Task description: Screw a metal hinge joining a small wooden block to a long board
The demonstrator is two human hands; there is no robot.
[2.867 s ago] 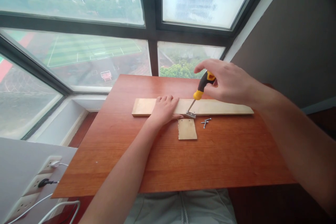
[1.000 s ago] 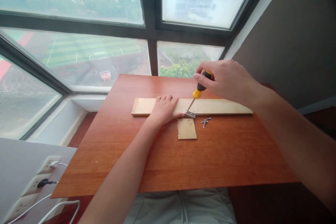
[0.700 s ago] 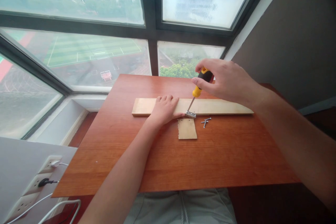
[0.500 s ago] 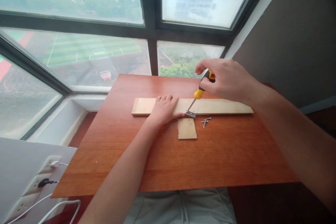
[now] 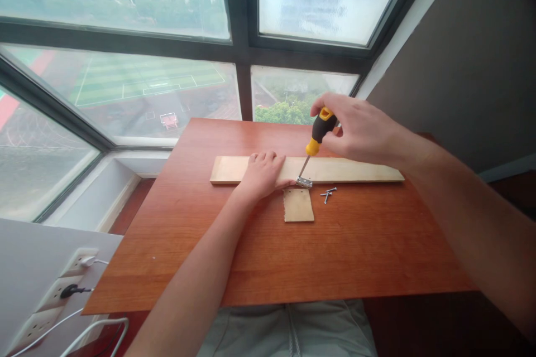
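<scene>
A long pale wooden board (image 5: 347,170) lies across the table. My left hand (image 5: 263,172) rests flat on it with fingers spread, and its thumb reaches to a small metal hinge (image 5: 304,182) at the board's near edge. Above the board, my right hand (image 5: 349,122) holds a yellow and black screwdriver (image 5: 321,125) between thumb and fingers. The screwdriver leans to the right, with its tip down at the hinge; the exact contact is too small to make out. Just in front of the hinge is a small square wooden piece (image 5: 298,206) with small holes along its far edge.
Several loose screws (image 5: 328,194) lie right of the small wooden piece on the reddish-brown table (image 5: 268,262). Windows (image 5: 159,83) stand behind the table. At the lower left, wall sockets (image 5: 58,293) hold plugs and cables.
The screwdriver's handle has shifted slightly left and stands a little steeper. More of its black grip shows as my right fingers have changed their hold. My left hand stays in place.
</scene>
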